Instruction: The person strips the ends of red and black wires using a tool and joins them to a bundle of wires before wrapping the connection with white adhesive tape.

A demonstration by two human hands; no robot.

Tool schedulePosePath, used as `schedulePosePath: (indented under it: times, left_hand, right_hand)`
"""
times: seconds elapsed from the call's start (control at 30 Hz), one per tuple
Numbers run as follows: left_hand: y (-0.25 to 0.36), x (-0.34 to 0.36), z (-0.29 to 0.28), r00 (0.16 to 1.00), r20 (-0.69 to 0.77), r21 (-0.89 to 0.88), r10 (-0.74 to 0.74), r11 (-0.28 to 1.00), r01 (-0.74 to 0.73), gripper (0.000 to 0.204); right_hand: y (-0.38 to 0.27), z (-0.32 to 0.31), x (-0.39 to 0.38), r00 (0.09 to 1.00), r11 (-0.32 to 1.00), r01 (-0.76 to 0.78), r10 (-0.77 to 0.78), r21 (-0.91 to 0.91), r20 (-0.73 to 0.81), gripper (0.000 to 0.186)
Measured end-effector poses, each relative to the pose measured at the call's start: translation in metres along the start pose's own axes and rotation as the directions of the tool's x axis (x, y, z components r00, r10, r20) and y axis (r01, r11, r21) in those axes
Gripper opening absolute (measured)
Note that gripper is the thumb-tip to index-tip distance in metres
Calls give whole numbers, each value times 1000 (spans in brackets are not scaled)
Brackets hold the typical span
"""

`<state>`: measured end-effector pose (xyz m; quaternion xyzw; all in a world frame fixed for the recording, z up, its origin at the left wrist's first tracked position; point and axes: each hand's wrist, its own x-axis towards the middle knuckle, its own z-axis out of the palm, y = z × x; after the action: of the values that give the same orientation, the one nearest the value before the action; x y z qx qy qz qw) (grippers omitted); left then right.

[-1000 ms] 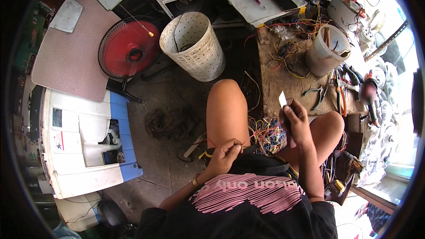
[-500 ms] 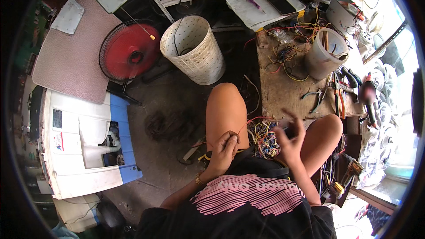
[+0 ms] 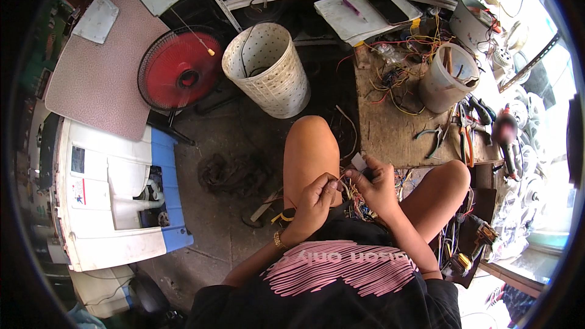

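Note:
Above my lap, my left hand (image 3: 315, 204) is closed in a pinch on a thin red wire (image 3: 342, 176). Close by on the right, my right hand (image 3: 376, 187) grips a small flat pale piece (image 3: 359, 161) whose exact kind I cannot make out. Its thumb meets the wire near my left fingertips. Between my thighs lies a tangled bundle of coloured wires (image 3: 362, 208), partly hidden by my hands.
A wooden bench (image 3: 390, 137) at the right carries pliers (image 3: 434, 139), loose wires and a translucent plastic container (image 3: 434, 79). Ahead stands a dirty white perforated bin (image 3: 277, 88), beside a red fan (image 3: 167, 76). A white and blue appliance (image 3: 91, 225) is at left.
My right hand has come left and forward to the wire at my left fingertips, with the flat pale piece now showing. My left hand has shifted slightly right, still pinching.

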<state>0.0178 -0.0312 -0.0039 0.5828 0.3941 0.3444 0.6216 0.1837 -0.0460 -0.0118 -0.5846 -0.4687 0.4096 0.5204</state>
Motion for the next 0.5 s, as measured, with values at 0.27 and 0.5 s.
schedulePosePath:
  times: [0.27, 0.5]
  left_hand:
    - [7, -9, -10, 978, 12, -211, -209, 956, 206, 24]
    - [13, -1, -1, 980, 76, -185, -186, 963, 197, 25]
  right_hand:
    - [-12, -58, 25, 960, 989, -79, 110, 129, -258, 20]
    - [-15, -18, 3, 985, 919, -173, 164, 354, 54, 29]
